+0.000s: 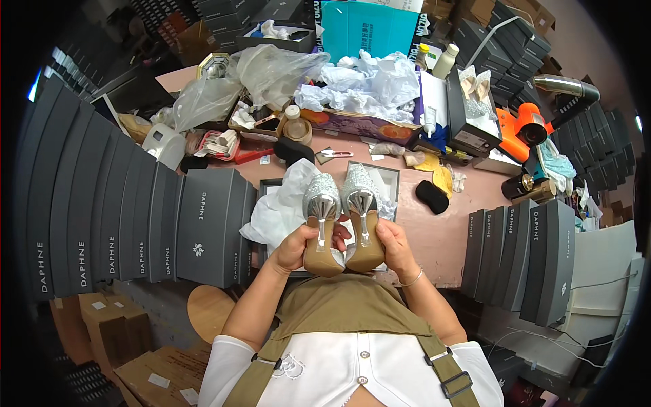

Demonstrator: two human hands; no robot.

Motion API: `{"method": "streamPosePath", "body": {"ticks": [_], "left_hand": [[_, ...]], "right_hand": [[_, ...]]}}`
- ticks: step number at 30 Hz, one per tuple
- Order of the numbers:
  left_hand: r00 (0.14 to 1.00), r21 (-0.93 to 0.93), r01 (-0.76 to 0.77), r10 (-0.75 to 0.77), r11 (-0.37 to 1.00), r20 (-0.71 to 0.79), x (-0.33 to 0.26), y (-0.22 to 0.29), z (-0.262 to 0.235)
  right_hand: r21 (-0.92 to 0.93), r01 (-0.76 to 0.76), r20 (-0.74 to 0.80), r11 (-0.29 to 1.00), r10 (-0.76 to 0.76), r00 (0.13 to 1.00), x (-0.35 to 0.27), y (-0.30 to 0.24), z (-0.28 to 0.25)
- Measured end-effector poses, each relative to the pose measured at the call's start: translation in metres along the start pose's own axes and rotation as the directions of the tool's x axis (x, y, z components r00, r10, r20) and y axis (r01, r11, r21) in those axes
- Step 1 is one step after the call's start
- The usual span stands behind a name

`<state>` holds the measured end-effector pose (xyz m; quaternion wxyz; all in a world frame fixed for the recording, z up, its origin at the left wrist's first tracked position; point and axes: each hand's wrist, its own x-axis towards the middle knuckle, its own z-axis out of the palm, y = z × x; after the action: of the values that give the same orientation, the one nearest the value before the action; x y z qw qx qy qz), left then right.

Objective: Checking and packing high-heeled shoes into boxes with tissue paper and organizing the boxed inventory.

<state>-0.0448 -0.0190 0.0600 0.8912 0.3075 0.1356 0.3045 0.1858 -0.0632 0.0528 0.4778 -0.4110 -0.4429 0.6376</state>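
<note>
My left hand (293,248) grips the left silver glittery high-heeled shoe (321,224) by its tan sole. My right hand (395,245) grips the right silver shoe (362,218) the same way. Both shoes are held side by side, soles and metallic heels facing up, toes pointing away from me. They hover over an open grey shoe box (389,175) lined with white tissue paper (279,207) on the pink table (441,237).
Stacks of dark grey shoe boxes (135,224) stand at the left, and more dark boxes (525,258) stand at the right. Plastic bags, crumpled paper (366,85), bottles, an orange heat gun (525,129) and black pads crowd the far table. Cardboard boxes (115,332) sit on the floor.
</note>
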Motion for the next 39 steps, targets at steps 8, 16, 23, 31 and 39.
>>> {"method": "streamPosePath", "body": {"ticks": [8, 16, 23, 31, 39], "left_hand": [[0.989, -0.248, 0.047, -0.08, 0.968, -0.123, 0.009, 0.01, -0.002], [0.99, -0.289, 0.032, -0.069, 0.957, -0.119, 0.013, 0.011, -0.008], [0.988, -0.29, 0.037, -0.079, 0.956, -0.135, 0.016, 0.008, -0.013], [0.979, 0.561, 0.137, -0.026, 0.816, -0.201, -0.011, 0.031, -0.015], [0.957, 0.882, 0.285, 0.054, -0.374, -0.286, -0.045, -0.016, -0.084]], "right_hand": [[0.147, -0.174, -0.029, 0.974, 0.18, 0.983, 0.019, -0.017, 0.007], [0.204, -0.198, -0.051, 0.959, 0.212, 0.976, 0.03, -0.017, 0.013], [0.212, -0.214, -0.057, 0.954, 0.23, 0.971, 0.033, -0.01, 0.008], [0.017, -0.048, 0.071, 0.999, 0.046, 0.996, 0.015, -0.02, -0.011], [-0.726, 0.362, 0.169, 0.585, -0.359, 0.918, 0.002, 0.006, -0.013]]}}
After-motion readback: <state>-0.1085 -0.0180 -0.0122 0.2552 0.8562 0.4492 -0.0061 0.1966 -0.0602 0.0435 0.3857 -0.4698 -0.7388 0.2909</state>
